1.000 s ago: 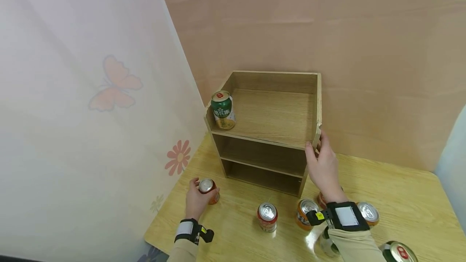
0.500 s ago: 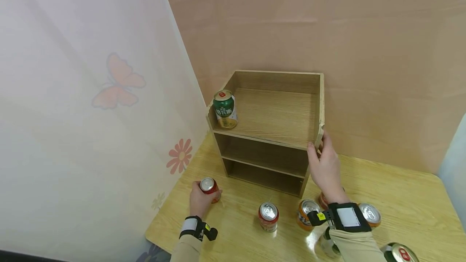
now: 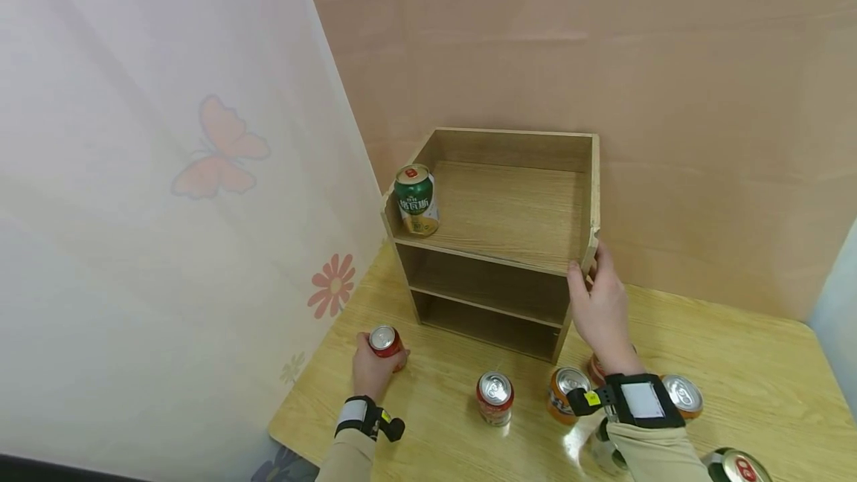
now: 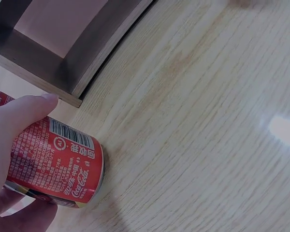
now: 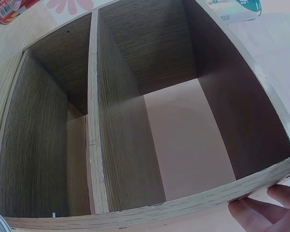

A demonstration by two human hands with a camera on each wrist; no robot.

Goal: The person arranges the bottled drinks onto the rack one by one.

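My left hand grips a red Coca-Cola can at the table's left side, in front of the shelf's left corner. In the left wrist view the thumb lies across the can, and its printed text and barcode show; whether its base touches the table I cannot tell. My right hand holds the front right edge of a small wooden shelf, thumb in front and fingers behind the side panel. In the right wrist view those fingertips touch the panel's outer side. A green and white can stands on the shelf's top level, at the left.
Another red can stands on the wooden table before the shelf. An orange can and several others, including a green-topped can, stand around my right forearm, partly hidden. Walls rise behind and at the left.
My left fingers have closed further round the red can, with the hand slightly more to the right. My right hand keeps its hold on the shelf. The whole view has shifted a little.
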